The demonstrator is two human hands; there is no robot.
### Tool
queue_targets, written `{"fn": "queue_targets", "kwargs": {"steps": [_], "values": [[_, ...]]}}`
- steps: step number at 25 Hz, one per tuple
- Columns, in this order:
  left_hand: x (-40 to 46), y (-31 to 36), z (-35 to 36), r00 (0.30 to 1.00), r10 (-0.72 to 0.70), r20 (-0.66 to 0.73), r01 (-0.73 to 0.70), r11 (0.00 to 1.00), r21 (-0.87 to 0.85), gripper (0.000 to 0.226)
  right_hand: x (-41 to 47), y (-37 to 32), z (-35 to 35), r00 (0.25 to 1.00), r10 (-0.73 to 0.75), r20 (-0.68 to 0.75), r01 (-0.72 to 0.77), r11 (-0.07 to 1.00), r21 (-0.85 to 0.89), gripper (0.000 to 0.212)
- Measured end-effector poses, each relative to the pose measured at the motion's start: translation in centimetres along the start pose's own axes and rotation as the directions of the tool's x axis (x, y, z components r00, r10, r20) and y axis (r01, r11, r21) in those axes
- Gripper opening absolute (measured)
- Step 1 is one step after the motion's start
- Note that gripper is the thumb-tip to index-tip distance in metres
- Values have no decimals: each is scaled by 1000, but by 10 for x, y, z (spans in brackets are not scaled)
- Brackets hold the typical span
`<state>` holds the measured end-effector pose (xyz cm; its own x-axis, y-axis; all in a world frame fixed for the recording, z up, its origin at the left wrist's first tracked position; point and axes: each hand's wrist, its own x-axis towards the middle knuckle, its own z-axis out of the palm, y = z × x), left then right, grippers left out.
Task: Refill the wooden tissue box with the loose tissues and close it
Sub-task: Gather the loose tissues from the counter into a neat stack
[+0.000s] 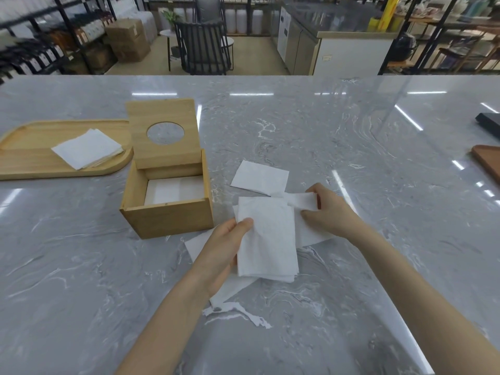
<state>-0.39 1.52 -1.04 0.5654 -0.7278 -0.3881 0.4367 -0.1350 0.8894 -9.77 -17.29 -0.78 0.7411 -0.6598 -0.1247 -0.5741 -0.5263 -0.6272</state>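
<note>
Left hand [224,247] thumb pinching folded tissue stack [266,239], right hand [328,212] fingers nipping 1 tissue's edge [301,201], open wooden tissue box [167,201] beside

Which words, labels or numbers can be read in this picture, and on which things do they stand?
No text can be read.
Shelf bottles: white labels, too small and blurred.
Counter: small white tag, too small.
Cardboard boxes: no print to be made out.
Box, lid, tray, tissues: no print seen.
</note>
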Motion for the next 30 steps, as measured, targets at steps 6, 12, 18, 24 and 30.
{"fn": "queue_targets", "kwargs": {"steps": [6,12,18,24,30], "values": [[1,-2,-1,1000,14,27,-14,1000,6,30,-26,-14,-43,997,-57,-57,78,844,531,40],[2,-2,1,997,31,65,-31,999,-7,25,-51,-44,-61,923,-352,157,49,512,858,40],[-6,1,-5,989,53,136,-44,997,-66,35,-54,-46,-22,914,-275,298,-18,706,708,38],[-4,2,-2,989,10,147,10,991,-132,35,-50,-42,-4,934,-164,318,-106,721,685,33],[-7,-2,-3,988,7,155,27,976,-217,45,-55,-46,10,971,-75,229,-103,730,675,38]]}}
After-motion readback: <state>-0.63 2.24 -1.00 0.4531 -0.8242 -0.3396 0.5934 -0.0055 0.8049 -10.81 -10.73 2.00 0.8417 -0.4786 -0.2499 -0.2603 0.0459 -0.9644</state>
